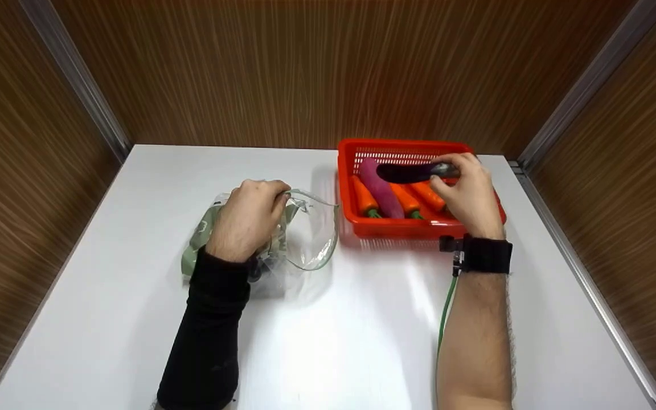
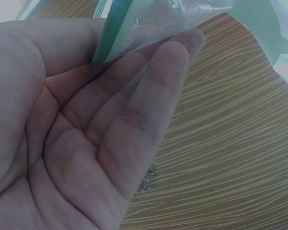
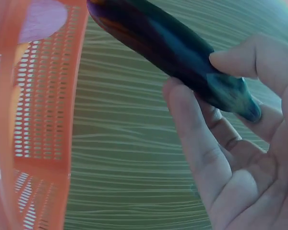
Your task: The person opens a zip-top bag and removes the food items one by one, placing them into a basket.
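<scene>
My right hand point(image 1: 467, 191) grips a dark purple eggplant point(image 1: 408, 172) by its stem end, lifted just above the red basket point(image 1: 362, 225). In the right wrist view the eggplant point(image 3: 173, 48) sits between thumb and fingers point(image 3: 197, 139), beside the basket wall point(image 3: 43, 120). A pink-purple radish point(image 1: 379, 187) and several carrots point(image 1: 365, 196) lie in the basket. My left hand point(image 1: 248, 219) holds the rim of a clear plastic bag point(image 1: 311, 230) with something green inside, its mouth facing the basket. The left wrist view shows the bag edge point(image 2: 134, 24) pinched at my fingers point(image 2: 149, 105).
The white table point(image 1: 328, 330) is enclosed by brown wood-grain walls point(image 1: 305, 68) at the back and both sides. A black wrist strap point(image 1: 484, 254) with a green cable point(image 1: 445, 313) is on my right arm; a black sleeve point(image 1: 211, 330) covers the left.
</scene>
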